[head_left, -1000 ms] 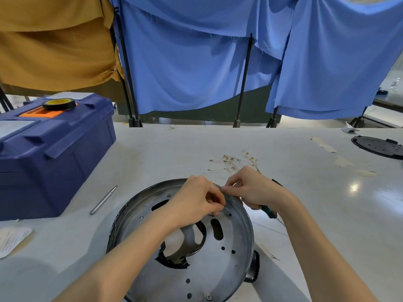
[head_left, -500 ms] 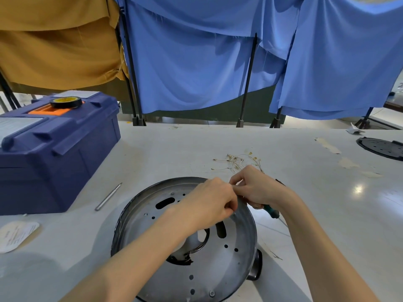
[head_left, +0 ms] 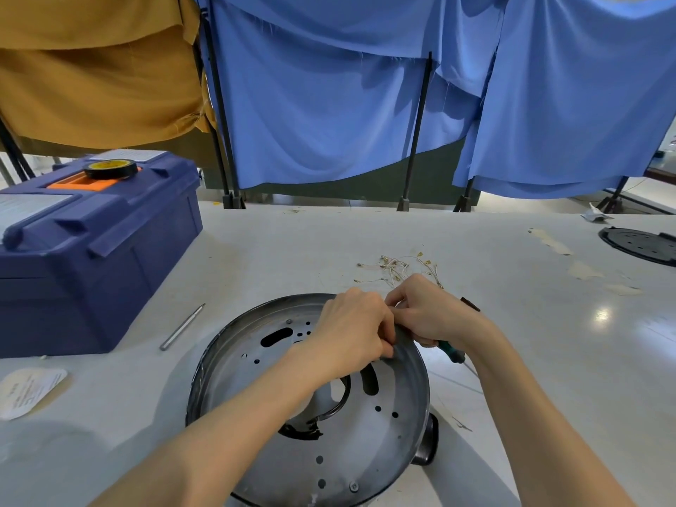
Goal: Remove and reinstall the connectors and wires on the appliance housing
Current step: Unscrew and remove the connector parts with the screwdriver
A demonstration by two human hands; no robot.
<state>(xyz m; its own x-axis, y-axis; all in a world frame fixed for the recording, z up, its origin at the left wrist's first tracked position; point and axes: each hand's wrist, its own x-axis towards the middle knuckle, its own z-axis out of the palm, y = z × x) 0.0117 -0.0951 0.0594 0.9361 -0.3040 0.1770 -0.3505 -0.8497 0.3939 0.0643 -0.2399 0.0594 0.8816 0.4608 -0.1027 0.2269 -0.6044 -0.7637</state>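
Note:
The round metal appliance housing (head_left: 329, 451) lies upside down on the white table, its base full of slots and holes. Both hands meet at its far right rim. My left hand (head_left: 353, 329) has its fingers curled at the rim and pinches something small there, apparently a connector, which the fingers hide. My right hand (head_left: 429, 311) touches the same spot with its fingertips while gripping a green-handled screwdriver (head_left: 451, 353) in the palm. A bundle of loose thin wires with brass terminals (head_left: 397, 267) lies on the table just beyond the hands.
A dark blue toolbox (head_left: 91, 258) with a tape roll (head_left: 111, 168) on top stands at the left. A metal rod (head_left: 182, 326) lies between toolbox and housing. A paper label (head_left: 29, 391) sits front left. A black round plate (head_left: 642, 245) is far right. Blue and mustard cloths hang behind.
Both hands stay together at the far right rim. My left hand has shifted slightly right onto the rim, closing against the right fingertips.

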